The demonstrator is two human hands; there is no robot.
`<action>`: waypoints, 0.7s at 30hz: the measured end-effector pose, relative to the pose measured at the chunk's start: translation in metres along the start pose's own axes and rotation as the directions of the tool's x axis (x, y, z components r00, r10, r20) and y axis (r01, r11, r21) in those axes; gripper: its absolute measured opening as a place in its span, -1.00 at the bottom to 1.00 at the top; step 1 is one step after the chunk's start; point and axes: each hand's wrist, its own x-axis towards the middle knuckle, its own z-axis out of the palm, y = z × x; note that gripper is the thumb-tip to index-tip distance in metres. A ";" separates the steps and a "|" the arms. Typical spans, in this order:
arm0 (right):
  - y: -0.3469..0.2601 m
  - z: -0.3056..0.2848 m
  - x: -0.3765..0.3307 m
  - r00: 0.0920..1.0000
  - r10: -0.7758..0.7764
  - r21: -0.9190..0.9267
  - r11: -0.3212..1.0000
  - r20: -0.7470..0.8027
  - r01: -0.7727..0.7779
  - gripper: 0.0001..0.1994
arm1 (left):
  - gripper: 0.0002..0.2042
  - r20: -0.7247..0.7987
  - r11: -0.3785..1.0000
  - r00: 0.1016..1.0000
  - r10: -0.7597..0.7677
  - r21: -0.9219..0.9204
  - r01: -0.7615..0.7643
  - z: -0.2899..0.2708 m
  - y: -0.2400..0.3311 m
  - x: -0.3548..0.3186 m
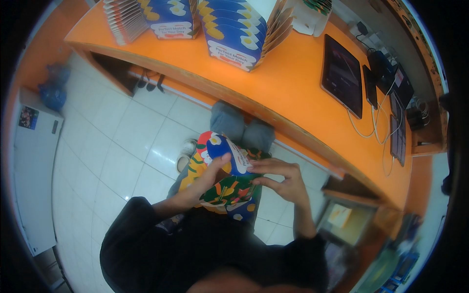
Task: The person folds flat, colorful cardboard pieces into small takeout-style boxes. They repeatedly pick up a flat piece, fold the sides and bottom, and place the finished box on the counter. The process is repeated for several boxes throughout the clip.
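Over my lap I hold a small blue printed carton (225,149) with a white label patch and an egg picture. My left hand (211,176) grips its near left side, thumb on top. At its right edge, the fingertips of my right hand (282,180) close on the card, with the thumb just below. Beneath the carton lies brightly patterned green, red and yellow material (229,189) across my lap; whether it is card or cloth I cannot tell. Folded sides and the carton's underside are hidden by my hands.
Ahead curves an orange counter (288,93). Nested blue cartons (234,56) stand on it, with another stack (168,29) to their left. A tablet (342,75), phone (370,87) and white cables lie at the right. A white cabinet (36,171) stands far left.
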 end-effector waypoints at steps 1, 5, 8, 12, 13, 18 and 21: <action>0.000 0.001 0.000 1.000 0.011 -0.001 1.000 -0.010 -0.011 -0.72 | -0.29 -0.021 0.996 0.999 -0.031 -0.086 0.029 0.000 0.002 0.001; -0.002 0.003 0.002 0.998 -0.053 -0.058 0.997 -0.025 0.052 -0.74 | -0.42 -0.034 0.966 0.994 -0.108 -0.239 0.097 0.005 0.007 0.003; -0.007 0.003 0.003 1.000 -0.025 -0.063 0.998 -0.008 0.025 -0.70 | -0.53 -0.092 0.966 0.979 -0.183 -0.202 0.162 0.009 0.007 -0.001; -0.015 0.010 0.004 0.997 -0.058 -0.162 0.985 -0.041 0.051 -0.61 | -0.60 -0.096 0.975 0.971 -0.219 -0.049 0.215 0.010 0.006 -0.005; -0.016 0.011 0.005 0.998 -0.046 -0.152 0.988 -0.042 0.039 -0.60 | -0.59 -0.082 0.984 0.982 -0.170 0.043 0.174 0.010 0.006 -0.005; -0.042 -0.004 0.005 0.978 -0.167 -0.209 0.968 -0.124 0.139 -0.61 | -0.57 -0.087 0.938 0.982 -0.165 0.292 0.184 0.010 0.002 -0.004; -0.089 -0.024 -0.011 0.730 -0.490 -0.173 0.866 -0.476 0.468 -0.72 | -0.59 -0.112 0.892 0.976 -0.186 0.396 0.215 0.015 -0.007 0.001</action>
